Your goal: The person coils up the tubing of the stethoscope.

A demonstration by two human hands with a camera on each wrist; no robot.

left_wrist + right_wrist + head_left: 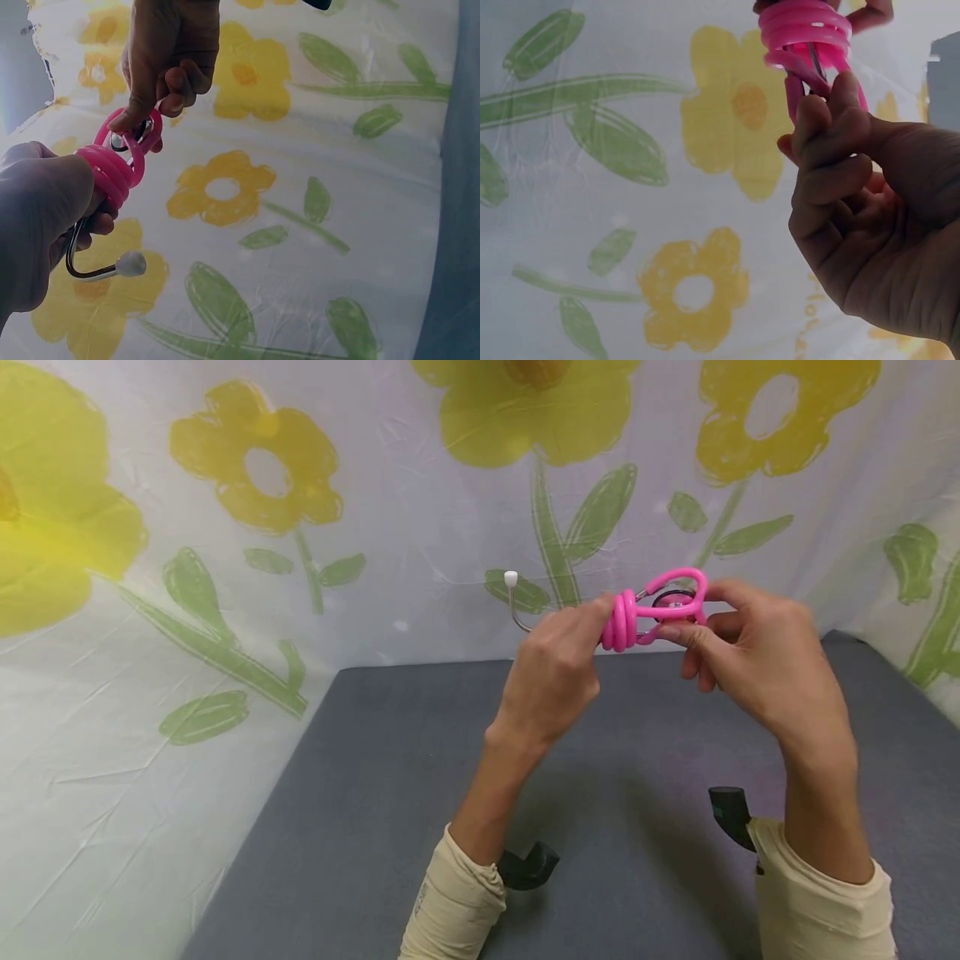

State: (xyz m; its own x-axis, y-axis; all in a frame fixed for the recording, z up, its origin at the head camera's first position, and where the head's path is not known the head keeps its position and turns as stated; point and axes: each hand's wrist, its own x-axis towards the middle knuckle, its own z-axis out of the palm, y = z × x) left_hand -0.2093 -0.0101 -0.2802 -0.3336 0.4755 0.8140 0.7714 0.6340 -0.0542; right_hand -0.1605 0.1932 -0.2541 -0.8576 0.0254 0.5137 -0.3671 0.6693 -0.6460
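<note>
A pink stethoscope [619,622] is held up above the grey table, its tubing wound in several tight coils. My left hand [553,662] grips the coiled end, and a metal ear tube with a white ear tip [511,578] sticks out beyond that hand. At the other end, my right hand [772,652] pinches the tubing loop between thumb and fingers, close by the round chest piece [673,600]. In the left wrist view the ear tip [131,263] hangs below the left hand [45,217]. The right wrist view shows the right fingers [832,142] at the loop under the coils [806,30].
The dark grey tabletop [420,793] lies below both hands. Behind it hangs a white curtain [420,527] printed with yellow flowers and green leaves. Black wrist mounts [528,866] jut from the beige sleeves [456,897].
</note>
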